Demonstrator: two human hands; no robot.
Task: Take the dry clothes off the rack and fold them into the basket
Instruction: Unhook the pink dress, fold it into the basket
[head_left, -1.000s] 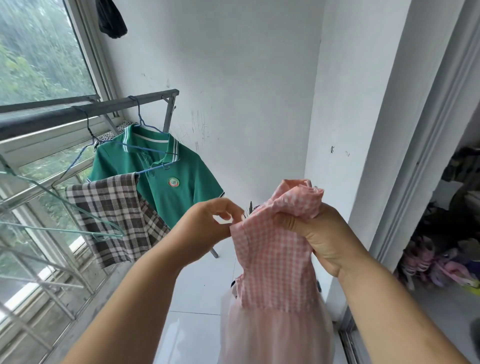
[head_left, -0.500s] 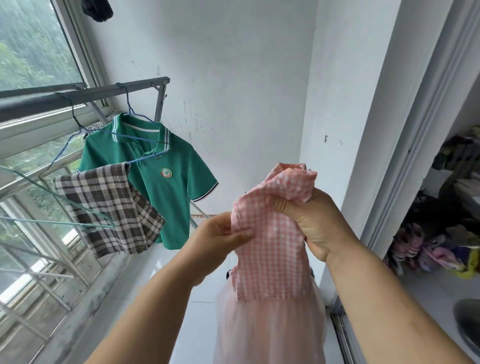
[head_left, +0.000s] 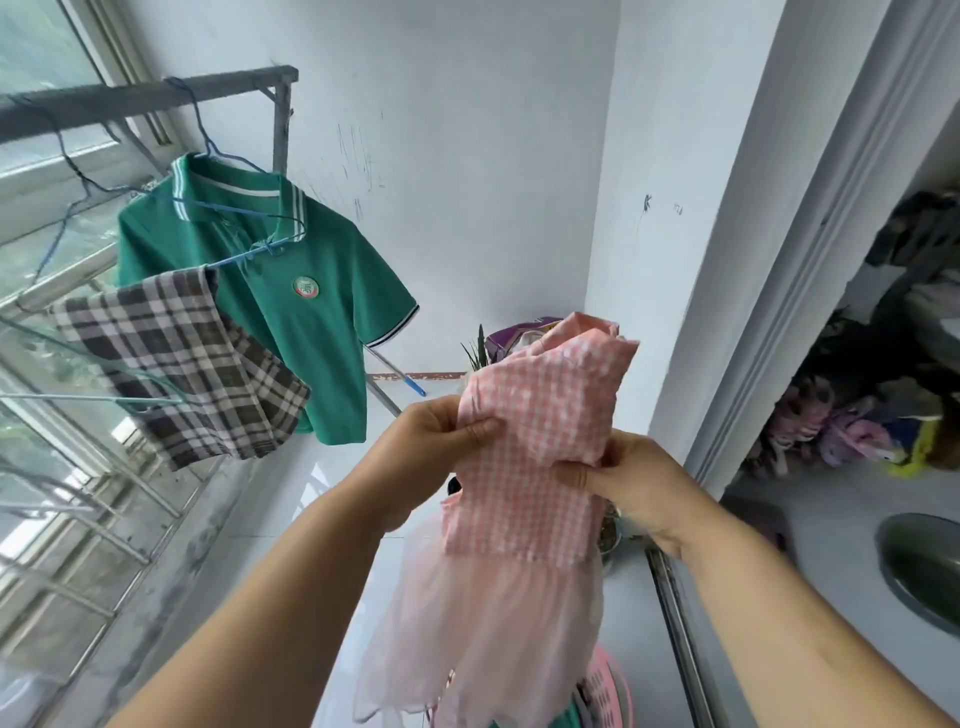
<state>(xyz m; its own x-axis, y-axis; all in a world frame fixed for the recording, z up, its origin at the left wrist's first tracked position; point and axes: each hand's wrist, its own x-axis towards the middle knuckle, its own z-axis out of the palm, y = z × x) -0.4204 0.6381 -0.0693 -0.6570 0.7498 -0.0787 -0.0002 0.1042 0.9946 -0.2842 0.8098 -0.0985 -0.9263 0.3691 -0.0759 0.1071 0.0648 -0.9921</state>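
left hand (head_left: 441, 441) pinched the left edge of the pink gingham dress with a sheer tulle skirt (head_left: 540, 410), thumb over the fabric. right hand (head_left: 636, 480) gripped the right edge lower down, fingers curled into the cloth. dress was off the rack, no hanger visible in it, held in the air between both hands, top bunched over, skirt hanging loose. my read: early in the fold, bodice being doubled at most, skirt not gathered yet. just below the hem was the pink slotted plastic basket (head_left: 610, 691), only part of its rim in view, with something green inside. maybe one item already in, couldn't tell what. on the grey metal rack bar (head_left: 145, 98) hung a green polo shirt with striped collar (head_left: 322, 332) on a blue wire hanger (head_left: 208, 135), and a brown-and-white plaid cloth (head_left: 182, 364) overlapping its lower left. so: one piece in hand, at least two left to pull, fold and drop in. rack further left was out of frame.
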